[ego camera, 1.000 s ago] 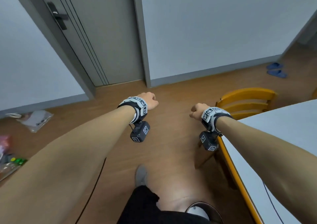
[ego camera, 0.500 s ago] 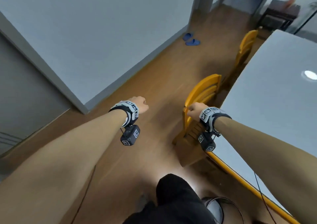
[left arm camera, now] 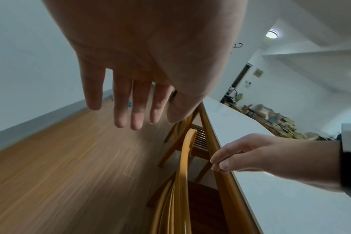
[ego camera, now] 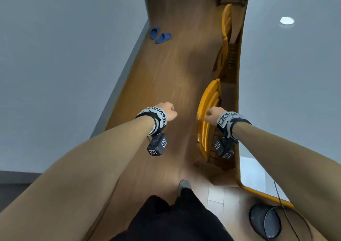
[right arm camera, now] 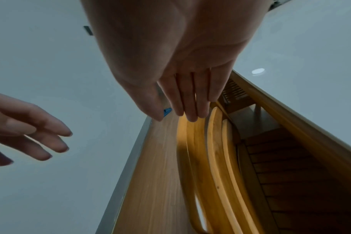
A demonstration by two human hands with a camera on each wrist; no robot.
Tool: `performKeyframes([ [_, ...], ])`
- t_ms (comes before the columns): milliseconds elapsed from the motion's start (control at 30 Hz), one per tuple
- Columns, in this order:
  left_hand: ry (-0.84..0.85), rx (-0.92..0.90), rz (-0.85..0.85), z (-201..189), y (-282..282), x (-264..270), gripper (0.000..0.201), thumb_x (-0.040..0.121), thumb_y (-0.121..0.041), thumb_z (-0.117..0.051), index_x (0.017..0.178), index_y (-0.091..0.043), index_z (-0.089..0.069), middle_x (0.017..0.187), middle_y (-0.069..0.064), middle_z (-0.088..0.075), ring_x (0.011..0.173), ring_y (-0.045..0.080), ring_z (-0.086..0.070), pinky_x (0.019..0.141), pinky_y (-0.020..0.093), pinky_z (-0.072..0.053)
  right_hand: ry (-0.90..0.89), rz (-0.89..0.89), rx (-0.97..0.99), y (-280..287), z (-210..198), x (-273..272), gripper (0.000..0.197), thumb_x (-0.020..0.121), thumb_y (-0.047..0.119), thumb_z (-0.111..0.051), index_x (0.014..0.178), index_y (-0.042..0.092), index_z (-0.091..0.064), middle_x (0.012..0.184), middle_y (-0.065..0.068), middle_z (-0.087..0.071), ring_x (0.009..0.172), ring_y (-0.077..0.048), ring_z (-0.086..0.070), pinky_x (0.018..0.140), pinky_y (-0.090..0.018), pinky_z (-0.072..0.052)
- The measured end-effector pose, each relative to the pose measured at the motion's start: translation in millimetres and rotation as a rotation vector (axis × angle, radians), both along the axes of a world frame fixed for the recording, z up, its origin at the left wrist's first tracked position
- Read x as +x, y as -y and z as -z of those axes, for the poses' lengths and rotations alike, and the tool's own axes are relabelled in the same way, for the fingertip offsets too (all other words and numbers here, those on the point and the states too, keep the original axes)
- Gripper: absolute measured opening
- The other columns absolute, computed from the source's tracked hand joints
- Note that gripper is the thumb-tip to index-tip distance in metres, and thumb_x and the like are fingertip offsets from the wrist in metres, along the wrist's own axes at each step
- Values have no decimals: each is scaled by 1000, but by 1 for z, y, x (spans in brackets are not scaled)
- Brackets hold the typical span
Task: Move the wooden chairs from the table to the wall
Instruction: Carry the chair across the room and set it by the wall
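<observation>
Two wooden chairs are tucked under the white table (ego camera: 295,93). The near chair (ego camera: 205,111) shows its curved orange backrest; the far chair (ego camera: 225,28) stands farther along the same table side. My right hand (ego camera: 211,114) hovers just above the near chair's top rail (right arm camera: 192,142), fingers (right arm camera: 190,110) straight and holding nothing. My left hand (ego camera: 167,111) hangs over the bare floor left of that chair, with its fingers (left arm camera: 128,110) relaxed and empty. The grey wall (ego camera: 64,65) runs along the left.
Wooden floor (ego camera: 166,74) forms a corridor between the wall and the table. Blue slippers (ego camera: 159,35) lie by the wall farther on. A dark round bin (ego camera: 265,222) sits near the table's corner at my right. My legs and one foot (ego camera: 183,185) are below.
My view has swung right, from the door and wall to along the table's side. Both hands now sit by the near chair, the right one over its backrest.
</observation>
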State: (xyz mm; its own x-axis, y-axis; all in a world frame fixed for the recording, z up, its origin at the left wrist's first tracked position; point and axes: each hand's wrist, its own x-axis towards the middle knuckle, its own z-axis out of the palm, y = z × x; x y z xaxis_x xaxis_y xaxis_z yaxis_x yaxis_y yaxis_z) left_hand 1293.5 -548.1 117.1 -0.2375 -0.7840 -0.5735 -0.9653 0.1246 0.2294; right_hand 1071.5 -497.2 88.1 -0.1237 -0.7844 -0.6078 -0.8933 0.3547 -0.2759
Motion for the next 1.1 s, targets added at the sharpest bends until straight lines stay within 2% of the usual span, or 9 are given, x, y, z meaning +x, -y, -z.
performKeyframes([
  [100,5,12,119,5,40,-21,41,91,-33,-50,129,-22,-60,123,5,-65,105,27,-62,86,34,-50,12,97,31,11,6,-5,48,97,39,-57,137,13,-59,123,-10,-66,104,-26,-65,82,-35,-55],
  [200,5,32,243,16,78,-45,44,93,-33,-50,134,-20,-58,127,6,-63,111,28,-61,92,36,-49,24,229,64,19,18,-10,42,96,38,-57,131,15,-61,114,-6,-68,98,-24,-67,84,-37,-57],
  [367,18,45,548,50,133,-93,42,91,-37,-51,129,-22,-60,125,7,-64,108,30,-61,91,37,-50,48,503,112,21,42,-4,43,96,38,-57,133,16,-62,118,-6,-67,101,-24,-66,87,-37,-55],
  [533,2,76,882,82,172,-125,43,91,-38,-49,130,-21,-59,127,6,-63,111,30,-61,93,40,-51,83,800,113,28,66,26,51,95,41,-56,140,17,-57,134,-7,-62,116,-25,-62,94,-36,-52],
  [600,-24,78,977,91,178,-127,43,92,-38,-49,131,-21,-57,130,5,-61,113,29,-60,93,41,-50,98,892,110,30,73,43,51,94,42,-57,139,17,-58,132,-7,-63,114,-25,-62,89,-34,-51],
  [767,-60,43,1209,113,183,-132,55,93,-27,-52,147,-23,-41,142,5,-46,124,30,-51,94,44,-48,57,1057,89,33,91,83,34,90,36,-58,118,20,-67,107,-3,-68,87,-22,-60,70,-29,-45],
  [933,-61,-164,1280,138,191,-145,62,91,-21,-60,149,-25,-36,142,13,-33,128,32,-37,95,42,-42,8,1170,73,37,107,90,33,91,31,-58,119,19,-68,105,-4,-70,89,-25,-63,69,-29,-45],
  [1033,-122,-277,1289,153,199,-151,57,90,-31,-64,143,-28,-44,139,14,-32,125,33,-35,94,42,-40,-3,1216,61,36,118,94,38,92,31,-58,128,22,-65,111,-5,-69,99,-27,-66,72,-29,-45],
  [1100,-159,-342,1272,161,203,-155,54,87,-40,-68,137,-32,-50,139,15,-32,129,35,-32,100,44,-38,-12,1244,41,36,126,96,39,92,30,-57,130,24,-64,106,-3,-68,93,-25,-65,70,-28,-45],
])
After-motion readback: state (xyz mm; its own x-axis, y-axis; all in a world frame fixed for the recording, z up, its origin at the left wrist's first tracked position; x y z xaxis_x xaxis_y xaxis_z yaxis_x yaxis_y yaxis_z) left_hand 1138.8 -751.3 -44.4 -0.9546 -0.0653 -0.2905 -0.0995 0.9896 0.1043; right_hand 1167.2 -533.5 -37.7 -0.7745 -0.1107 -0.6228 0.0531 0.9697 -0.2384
